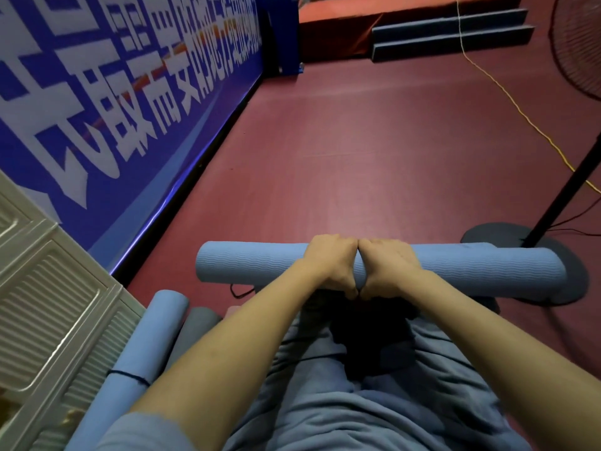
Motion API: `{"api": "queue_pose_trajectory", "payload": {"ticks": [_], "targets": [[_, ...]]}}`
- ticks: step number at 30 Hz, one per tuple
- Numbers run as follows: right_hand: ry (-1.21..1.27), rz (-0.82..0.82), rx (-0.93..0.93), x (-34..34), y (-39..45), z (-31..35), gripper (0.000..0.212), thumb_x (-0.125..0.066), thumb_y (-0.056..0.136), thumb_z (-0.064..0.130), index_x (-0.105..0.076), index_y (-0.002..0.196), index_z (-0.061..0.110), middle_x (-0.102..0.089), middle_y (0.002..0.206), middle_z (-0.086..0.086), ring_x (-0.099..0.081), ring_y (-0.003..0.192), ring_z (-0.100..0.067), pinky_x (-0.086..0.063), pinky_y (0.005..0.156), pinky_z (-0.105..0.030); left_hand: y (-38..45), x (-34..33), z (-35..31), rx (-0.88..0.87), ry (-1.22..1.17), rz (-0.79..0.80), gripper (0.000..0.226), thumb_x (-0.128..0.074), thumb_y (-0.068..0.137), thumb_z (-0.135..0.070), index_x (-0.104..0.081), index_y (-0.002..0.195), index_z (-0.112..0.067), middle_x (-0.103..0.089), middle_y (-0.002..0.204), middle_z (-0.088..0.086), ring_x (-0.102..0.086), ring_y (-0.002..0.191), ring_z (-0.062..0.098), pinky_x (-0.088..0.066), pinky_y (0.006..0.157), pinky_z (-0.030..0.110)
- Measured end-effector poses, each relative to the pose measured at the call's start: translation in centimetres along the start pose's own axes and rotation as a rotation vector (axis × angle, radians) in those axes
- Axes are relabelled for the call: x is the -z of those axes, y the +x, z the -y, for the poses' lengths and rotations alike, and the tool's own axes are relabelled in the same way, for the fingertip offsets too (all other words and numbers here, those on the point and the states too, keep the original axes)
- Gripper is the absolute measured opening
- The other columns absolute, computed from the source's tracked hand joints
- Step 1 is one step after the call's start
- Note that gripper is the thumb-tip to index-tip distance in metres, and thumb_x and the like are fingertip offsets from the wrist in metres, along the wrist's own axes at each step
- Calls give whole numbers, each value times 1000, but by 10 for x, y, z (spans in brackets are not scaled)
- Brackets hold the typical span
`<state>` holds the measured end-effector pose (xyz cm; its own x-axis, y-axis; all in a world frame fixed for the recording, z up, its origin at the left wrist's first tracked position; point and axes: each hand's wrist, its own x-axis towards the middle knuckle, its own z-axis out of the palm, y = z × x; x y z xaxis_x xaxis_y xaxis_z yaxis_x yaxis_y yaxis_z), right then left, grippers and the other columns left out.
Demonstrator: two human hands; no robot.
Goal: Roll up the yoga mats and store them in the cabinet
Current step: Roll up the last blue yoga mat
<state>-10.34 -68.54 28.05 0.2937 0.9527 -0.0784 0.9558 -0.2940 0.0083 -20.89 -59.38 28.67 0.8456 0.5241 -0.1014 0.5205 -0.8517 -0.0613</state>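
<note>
A rolled blue yoga mat (253, 263) lies crosswise in front of me on the red floor. My left hand (331, 263) and my right hand (388, 266) grip it side by side at its middle, fingers curled over the roll and thumbs tucked under. A second rolled blue mat (143, 349), tied with a dark cord, lies at my lower left beside a rolled grey mat (195, 330). The white ribbed cabinet (48, 307) stands at the left edge.
A blue banner wall (107, 102) runs along the left. A fan's round base (575, 271) and black pole (566, 193) stand just right of the mat's end, with a yellow cable (507, 96) across the floor. Dark steps (448, 34) sit far ahead.
</note>
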Motion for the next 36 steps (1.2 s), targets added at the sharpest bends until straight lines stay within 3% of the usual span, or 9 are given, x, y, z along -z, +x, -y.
{"api": "queue_pose_trajectory", "payload": {"ticks": [2, 8, 10, 13, 15, 20, 26, 29, 36], "targets": [[11, -3, 36, 2, 0, -7, 71, -86, 60, 57, -44, 106, 24, -65, 113, 3, -64, 102, -23, -37, 71, -32, 8, 9, 2, -4, -9, 85, 72, -91, 53, -56, -60, 110, -24, -72, 105, 0, -67, 92, 27, -42, 68, 32], [-122, -2, 43, 1, 2, -18, 86, -92, 58, 50, -42, 121, 22, -66, 110, 3, -66, 99, -24, -41, 70, -35, 28, 15, 4, -26, -57, 225, 79, -92, 50, -59, -61, 113, -23, -70, 103, -1, -61, 83, 24, -45, 67, 33], [-115, 47, 39, 5, 5, -18, 81, -90, 62, 44, -41, 122, 20, -67, 109, 2, -66, 98, -25, -41, 68, -34, 26, 12, 8, -35, -98, 214, 89, -91, 51, -66, -58, 123, -24, -70, 113, -2, -63, 92, 25, -46, 72, 34], [-69, 120, 27, 16, 12, -24, 82, -90, 60, 43, -43, 123, 21, -67, 112, -1, -65, 102, -28, -38, 69, -33, 10, 14, 36, -48, -170, 178, 123, -89, 49, -74, -41, 151, -27, -57, 146, -2, -56, 130, 24, -48, 101, 38], [-49, 143, 26, 19, 18, -28, 81, -90, 56, 43, -45, 120, 22, -67, 111, -3, -64, 99, -29, -40, 69, -33, -9, 12, 72, -4, -131, 165, 138, -90, 44, -75, -29, 158, -26, -48, 155, -1, -50, 138, 24, -43, 110, 38], [-47, 116, 106, 7, 25, -26, 86, -91, 51, 49, -46, 119, 24, -69, 111, -2, -66, 98, -30, -43, 69, -35, -41, -13, 121, 96, 1, 49, 110, -85, 39, -78, -50, 132, -30, -68, 127, -10, -65, 113, 22, -49, 84, 38], [172, 301, 61, 34, 5, -93, 111, -94, 40, 61, -45, 138, 46, -61, 131, 14, -59, 119, -17, -47, 97, -35, -30, -5, 116, 89, -50, 75, 87, -89, 45, -61, -53, 120, -36, -68, 113, -12, -66, 100, 22, -55, 78, 40], [62, 250, -54, 33, -20, -138, 113, -88, 30, 69, -43, 131, 47, -62, 124, 16, -60, 114, -17, -49, 91, -38, -26, -3, 114, 85, -59, 95, 85, -88, 47, -57, -52, 122, -36, -68, 114, -10, -65, 100, 23, -55, 78, 40], [40, 107, -110, 18, -67, -165, 94, -77, 36, 61, -39, 118, 39, -65, 101, 7, -61, 89, -22, -54, 74, -42, -31, 4, 101, 57, 81, 108, 79, -81, 43, -64, -55, 111, -33, -70, 100, -5, -67, 89, 26, -53, 70, 36]]}}
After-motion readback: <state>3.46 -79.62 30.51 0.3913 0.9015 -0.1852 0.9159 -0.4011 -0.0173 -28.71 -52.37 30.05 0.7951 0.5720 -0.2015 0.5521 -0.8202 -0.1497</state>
